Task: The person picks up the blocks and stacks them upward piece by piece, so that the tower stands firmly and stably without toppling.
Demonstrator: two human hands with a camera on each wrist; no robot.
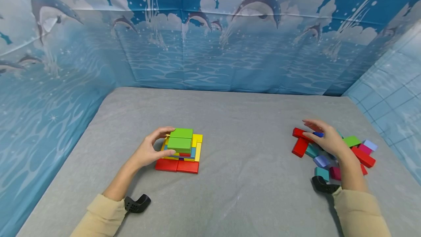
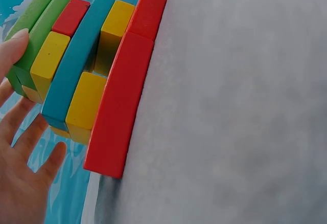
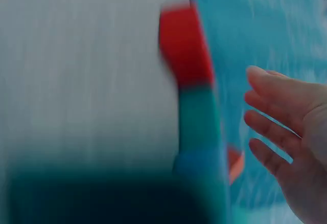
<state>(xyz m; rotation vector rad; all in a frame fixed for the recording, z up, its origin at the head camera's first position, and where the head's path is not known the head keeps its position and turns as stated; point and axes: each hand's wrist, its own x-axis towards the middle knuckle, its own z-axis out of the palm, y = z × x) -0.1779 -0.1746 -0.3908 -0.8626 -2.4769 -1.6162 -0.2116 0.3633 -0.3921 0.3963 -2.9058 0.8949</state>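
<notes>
A stack of coloured wooden blocks stands left of the middle, with green blocks [image 1: 179, 143] on top and red blocks [image 1: 177, 166] along its near base. My left hand [image 1: 151, 147] is at the stack's left side, thumb touching the green blocks at their near corner. In the left wrist view its fingers [image 2: 36, 137] are spread and fairly straight beside the stack's end. Over a loose heap at the right hovers my right hand [image 1: 325, 140], its thumb and fingers apart. The right wrist view shows it with nothing in its grasp, beside a blurred red block [image 3: 185, 45].
The loose heap holds several blocks, among them a teal block [image 1: 321, 173], a green block [image 1: 352, 141] and a red block [image 1: 363, 156]. A grey cloth [image 1: 243, 164] covers the table. Dolphin-print curtains [image 1: 210, 57] hang behind and at the sides.
</notes>
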